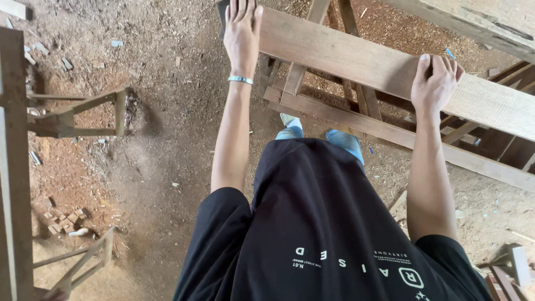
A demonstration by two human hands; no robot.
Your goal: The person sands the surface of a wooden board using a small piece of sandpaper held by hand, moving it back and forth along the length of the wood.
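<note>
A long wooden plank lies flat across a wooden trestle frame, running from the upper middle down to the right edge. My left hand grips the plank's near left end, fingers stretched over its top; a light bracelet sits on that wrist. My right hand clasps the plank's near edge farther right, fingers curled over the top face. Both arms are stretched forward above my black shirt and blue jeans.
The ground is dirt strewn with sawdust and wood chips. A wooden frame stands at the left beside a tall post. Another frame lies lower left. A second board crosses the upper right corner. Wood offcuts sit lower right.
</note>
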